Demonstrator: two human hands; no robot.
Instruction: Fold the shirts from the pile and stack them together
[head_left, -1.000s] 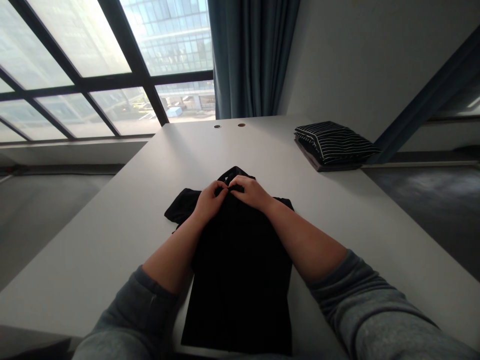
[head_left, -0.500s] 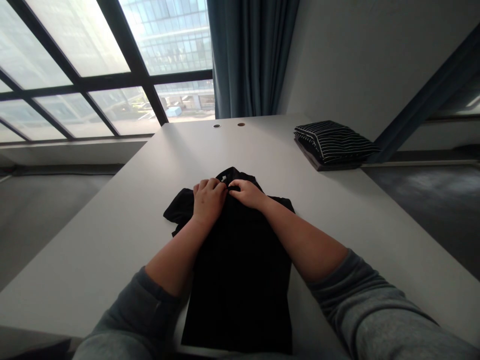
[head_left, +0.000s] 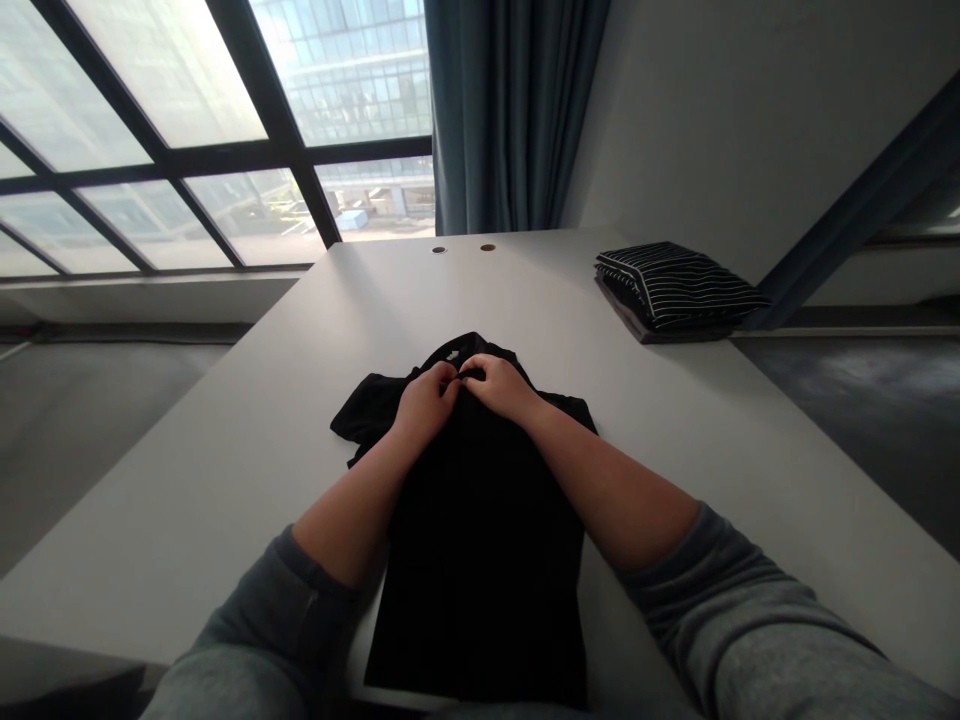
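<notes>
A black short-sleeved shirt [head_left: 487, 540] lies spread on the white table, its collar pointing away from me and its hem towards me. Near the collar, my left hand [head_left: 426, 405] is closed, its fingers pinching the front of the shirt. Right beside it, my right hand [head_left: 499, 385] pinches the cloth at the same spot, the fingertips of both hands almost touching. A small white label [head_left: 453, 355] shows inside the neck opening. What lies exactly between the fingertips is too small and dark to make out beyond the black cloth.
At the table's far right edge lies a stack of folded clothes, a black one with white stripes [head_left: 686, 285] on top. Two round cable holes [head_left: 487, 247] sit near the far edge of the white table [head_left: 247, 480]. Beyond are a blue curtain [head_left: 517, 120] and windows.
My left hand has drawn its fingers in, turning from lying over the cloth to a pinch, and more of the collar and label shows. My right hand stays at the collar.
</notes>
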